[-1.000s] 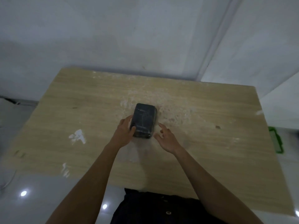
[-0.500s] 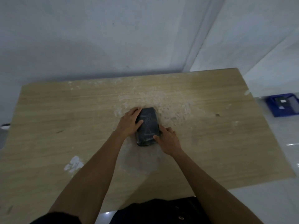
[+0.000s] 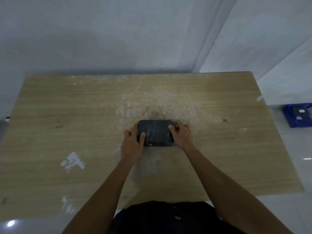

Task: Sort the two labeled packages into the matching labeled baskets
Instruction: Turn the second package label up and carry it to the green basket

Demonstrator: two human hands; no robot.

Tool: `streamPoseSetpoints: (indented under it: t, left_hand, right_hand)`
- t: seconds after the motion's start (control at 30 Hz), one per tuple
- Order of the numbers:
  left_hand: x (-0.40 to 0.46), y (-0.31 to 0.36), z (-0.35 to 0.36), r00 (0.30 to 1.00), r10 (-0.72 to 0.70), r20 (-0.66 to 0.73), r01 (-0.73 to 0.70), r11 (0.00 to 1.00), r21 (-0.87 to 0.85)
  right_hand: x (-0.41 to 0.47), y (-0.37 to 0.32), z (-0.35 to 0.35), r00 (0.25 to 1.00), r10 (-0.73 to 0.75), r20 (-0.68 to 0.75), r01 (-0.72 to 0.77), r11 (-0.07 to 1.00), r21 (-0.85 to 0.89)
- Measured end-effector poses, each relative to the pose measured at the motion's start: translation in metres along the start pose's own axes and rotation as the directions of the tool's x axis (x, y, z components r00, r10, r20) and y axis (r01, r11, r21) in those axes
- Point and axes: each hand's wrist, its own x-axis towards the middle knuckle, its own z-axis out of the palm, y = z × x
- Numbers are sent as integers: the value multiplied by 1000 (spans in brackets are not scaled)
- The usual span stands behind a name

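A black plastic-wrapped package [image 3: 156, 133] lies flat on the wooden table [image 3: 67, 115], its long side running left to right. My left hand [image 3: 132, 144] grips its left end, thumb on top. My right hand [image 3: 181, 136] grips its right end, thumb on top as well. No label shows on the package's top face. On the floor at the far right stands a blue basket [image 3: 298, 115] with a dark package [image 3: 301, 113] inside it that carries small white labels.
White paint marks [image 3: 72, 161] and a scuffed pale patch [image 3: 157, 102] mark the tabletop. The table's far edge meets a grey wall [image 3: 118, 39]. Pale tiled floor [image 3: 300, 166] lies to the right of the table.
The package has been turned from lengthwise to crosswise on the table. Both hands have shifted to its two ends. The view has swung, showing more of the blue basket.
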Motion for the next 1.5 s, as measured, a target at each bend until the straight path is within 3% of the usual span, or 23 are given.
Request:
streamPoseSetpoints:
  t: [0.17,0.33,0.5,0.7,0.9,1.03,1.2,1.4,1.5]
  left_hand:
    - [15,14,-6,996,-46,74,44,999,20]
    - [24,26,-20,997,50,52,-46,996,-76]
    - [19,33,-25,998,30,54,-15,965,-261]
    - [15,32,-27,999,-3,47,20,924,-382]
    - [3,29,-20,997,68,44,-41,888,-457]
    - [-3,22,-17,998,-17,59,44,878,-477]
    - [-8,17,-15,997,22,81,14,909,-417]
    - [-21,12,-10,985,7,172,78,874,-481]
    - [-25,11,-9,978,81,190,-13,943,-332]
  right_hand:
    - [2,5,-9,994,-27,102,19,997,81]
    - [2,2,-37,995,-104,-1,99,944,314]
    - [-6,2,-47,984,-172,-40,175,919,355]
    - [-19,1,-53,996,-75,38,49,884,465]
    - [-21,-2,-56,947,112,300,-229,891,391]
    - [-20,7,-50,947,52,316,-189,887,421]
    - [-28,23,-44,959,-3,285,-117,908,403]
    - [-36,45,-29,975,-96,198,42,965,259]
    - [-36,51,-22,985,-109,133,92,988,127]
